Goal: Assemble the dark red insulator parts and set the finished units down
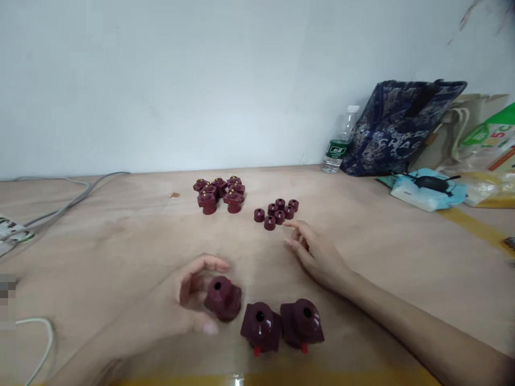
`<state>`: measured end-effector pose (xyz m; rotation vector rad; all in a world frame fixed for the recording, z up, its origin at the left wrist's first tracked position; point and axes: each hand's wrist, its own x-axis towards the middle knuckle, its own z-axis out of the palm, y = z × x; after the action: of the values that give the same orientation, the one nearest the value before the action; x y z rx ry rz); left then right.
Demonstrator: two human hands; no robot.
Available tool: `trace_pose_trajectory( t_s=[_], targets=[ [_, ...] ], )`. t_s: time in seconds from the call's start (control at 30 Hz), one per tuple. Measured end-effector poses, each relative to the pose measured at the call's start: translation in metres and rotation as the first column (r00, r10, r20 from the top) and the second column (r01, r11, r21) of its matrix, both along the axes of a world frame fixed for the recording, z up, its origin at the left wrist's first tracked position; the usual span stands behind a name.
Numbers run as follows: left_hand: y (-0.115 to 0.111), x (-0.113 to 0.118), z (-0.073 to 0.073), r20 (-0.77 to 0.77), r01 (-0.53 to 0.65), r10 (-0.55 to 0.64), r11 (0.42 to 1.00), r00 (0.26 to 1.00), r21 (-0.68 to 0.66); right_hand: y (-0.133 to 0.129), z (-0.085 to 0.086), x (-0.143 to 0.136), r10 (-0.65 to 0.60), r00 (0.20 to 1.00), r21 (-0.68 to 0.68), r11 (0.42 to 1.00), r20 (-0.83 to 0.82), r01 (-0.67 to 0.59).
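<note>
My left hand [197, 300], slightly blurred, curves round a maroon plastic part [223, 298] with a domed top, a hole and a square base. Its thumb and fingers are spread apart, and a gap shows between the fingertips and the part. Just right of it stand two like maroon parts, one [262, 327] in the middle and another [302, 324] beside it, each with a red tab at the front. My right hand [309, 249] hovers by several small round maroon caps [279, 216]; thumb and forefinger are apart with nothing between them.
Several maroon parts with brass-coloured pins [208, 201] stand grouped at the back. A water bottle [337, 147], a dark blue bag [396, 126] and a tissue pack [418, 195] are at the right rear. Grey cables [76, 201] run along the left.
</note>
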<state>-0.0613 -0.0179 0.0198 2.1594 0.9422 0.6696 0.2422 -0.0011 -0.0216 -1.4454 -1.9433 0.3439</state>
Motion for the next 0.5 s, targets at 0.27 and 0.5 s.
trace_pose_trajectory(
  t_s=[0.27,0.5],
  targets=[
    [0.062,0.013,0.009,-0.001,-0.198,0.2,0.969,0.98,-0.147,0.024,-0.006,-0.017,0.05,0.949,0.113,0.99,0.31,-0.089],
    [0.13,0.074,-0.029,0.012,-0.492,0.52,0.801,0.854,0.342,0.022,-0.013,-0.013,0.074,0.946,0.11,0.987,0.314,-0.114]
  ],
)
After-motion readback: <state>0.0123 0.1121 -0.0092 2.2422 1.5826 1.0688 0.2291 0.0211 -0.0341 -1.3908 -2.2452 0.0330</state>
